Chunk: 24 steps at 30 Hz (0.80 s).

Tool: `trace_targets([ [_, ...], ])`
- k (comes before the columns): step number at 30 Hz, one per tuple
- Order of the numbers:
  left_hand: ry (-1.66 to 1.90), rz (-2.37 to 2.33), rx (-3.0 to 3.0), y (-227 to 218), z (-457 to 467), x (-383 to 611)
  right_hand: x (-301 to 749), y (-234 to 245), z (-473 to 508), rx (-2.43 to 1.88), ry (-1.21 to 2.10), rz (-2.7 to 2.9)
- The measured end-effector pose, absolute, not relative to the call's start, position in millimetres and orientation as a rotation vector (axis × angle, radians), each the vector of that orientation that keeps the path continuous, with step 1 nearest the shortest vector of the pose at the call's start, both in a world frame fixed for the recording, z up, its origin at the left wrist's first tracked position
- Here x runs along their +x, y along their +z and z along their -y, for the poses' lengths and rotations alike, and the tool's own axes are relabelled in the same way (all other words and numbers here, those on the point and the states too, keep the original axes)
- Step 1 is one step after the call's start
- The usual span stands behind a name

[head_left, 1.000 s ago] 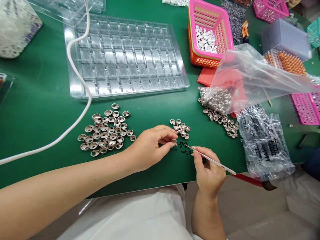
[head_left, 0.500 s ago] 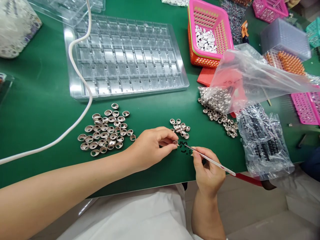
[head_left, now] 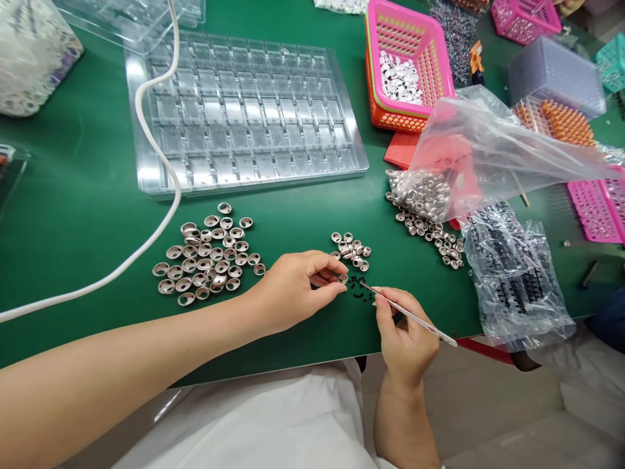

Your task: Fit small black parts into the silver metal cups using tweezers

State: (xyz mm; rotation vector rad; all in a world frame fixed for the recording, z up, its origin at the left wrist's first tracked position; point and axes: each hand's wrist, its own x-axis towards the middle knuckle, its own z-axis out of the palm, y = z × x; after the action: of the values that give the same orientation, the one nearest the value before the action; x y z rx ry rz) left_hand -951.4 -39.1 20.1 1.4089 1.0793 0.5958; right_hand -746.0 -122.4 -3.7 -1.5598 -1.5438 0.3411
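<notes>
My left hand [head_left: 300,286] pinches a small silver metal ring [head_left: 343,279] between thumb and fingertips. Closed around a slim pair of tweezers [head_left: 415,317] is my right hand [head_left: 407,335]. The tweezers' tip points left into a scatter of tiny black pieces [head_left: 360,295] on the green table. Whether the tip grips one of them is too small to tell. Just beyond the fingers lies a small cluster of silver rings [head_left: 352,249]. Left of my hand spreads a larger group of silver rings [head_left: 208,260], each with a hole in it.
A clear compartment tray [head_left: 249,114] lies behind, with a white cable [head_left: 156,140] crossing its left side. Stacked baskets [head_left: 409,58] hold white pieces. To the right are a plastic bag of rings [head_left: 422,192], loose rings, and a bag of black parts [head_left: 517,280].
Both hands stay nearly in place. The tweezers' rear end has dipped slightly down and left; the tip remains among the black pieces.
</notes>
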Motion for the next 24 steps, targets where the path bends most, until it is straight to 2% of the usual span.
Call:
trace_targets([
  [14,0.551,-1.060,1.398,26,42,-950,-759,-1,130,-1.378,0.448,1.150],
  [24,0.505,-0.984,1.292,31,44,-951,-776,3,134,-1.287,0.575,1.165],
])
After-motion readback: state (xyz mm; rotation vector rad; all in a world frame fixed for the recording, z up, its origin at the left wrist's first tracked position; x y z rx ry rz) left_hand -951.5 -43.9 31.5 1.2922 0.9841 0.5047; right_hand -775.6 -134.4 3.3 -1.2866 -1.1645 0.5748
